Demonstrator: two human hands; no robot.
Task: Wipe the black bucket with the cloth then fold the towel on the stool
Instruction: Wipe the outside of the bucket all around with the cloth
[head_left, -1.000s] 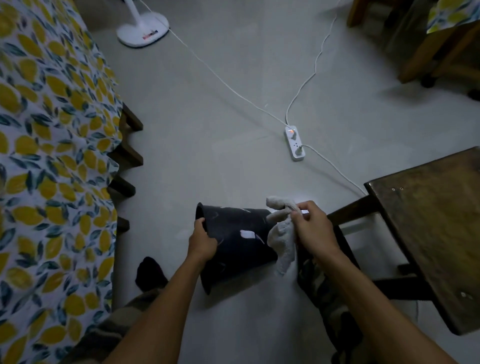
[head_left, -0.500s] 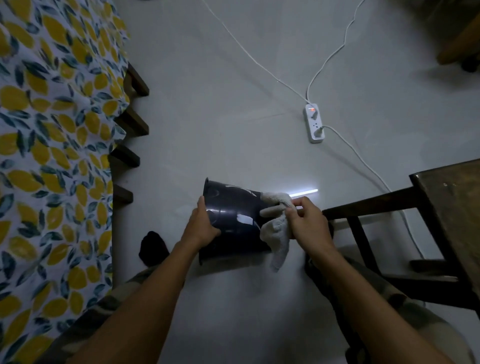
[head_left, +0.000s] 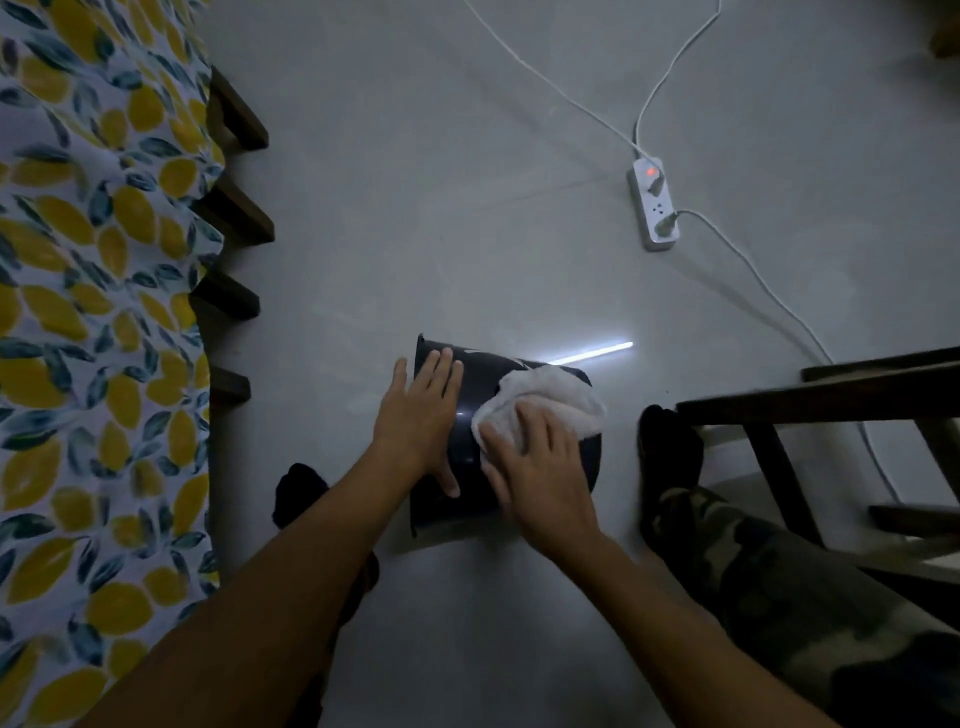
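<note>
The black bucket (head_left: 467, 457) lies on its side on the grey floor, its open rim turned left. My left hand (head_left: 423, 421) rests flat on its upper wall near the rim, fingers spread, steadying it. My right hand (head_left: 540, 467) presses a white cloth (head_left: 550, 397) against the bucket's side toward its base, fingers laid over the cloth. A dark wooden stool (head_left: 831, 395) stands at the right edge; its top is out of view, and I see no towel.
A lemon-print cloth (head_left: 93, 312) hangs over a wooden frame on the left. A white power strip (head_left: 653, 205) with cables lies on the floor beyond the bucket. My camouflage-trousered legs and dark socks (head_left: 667, 441) flank the bucket.
My right hand moved the cloth from the bucket's base end up onto its side. My left hand shifted from gripping the rim to lying flat on top. The view tilted down.
</note>
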